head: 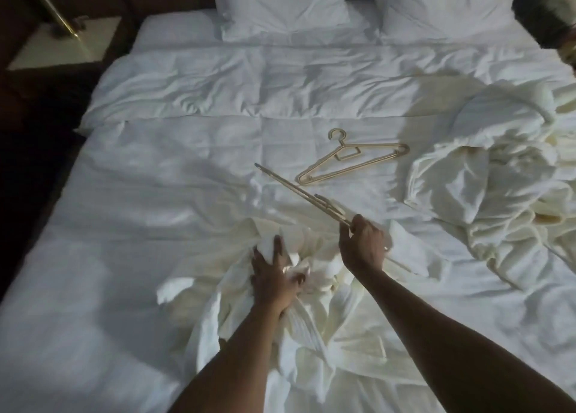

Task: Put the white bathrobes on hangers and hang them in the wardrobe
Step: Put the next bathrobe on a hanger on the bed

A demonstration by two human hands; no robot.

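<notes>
From my remote seat I looked down on a wide bed with a crumpled white duvet [193, 169]; the person's left hand [274, 275] was pressed into a rumpled cream-white bathrobe [311, 344] that lay bunched on the near part of the bed, and its fingers were curled into a fold of the cloth, so this hand was gripping the robe; the right hand [363, 244] was closed around one end of a thin beige plastic hanger [299, 191], which it held lifted and tilted, with the far tip pointing away to the left above the duvet; whether that hanger touched the robe I could not tell; a second beige plastic hanger [352, 160] lay flat on the duvet just beyond the first one, with its hook toward the pillows, and no hand was on it; a second cream-white bathrobe [498, 175] was heaped on the right side of the bed, well apart from both hands; two white pillows [280, 4] stood at the head of the bed; a pale bedside table [59, 45] was at the far left, in the dark.
</notes>
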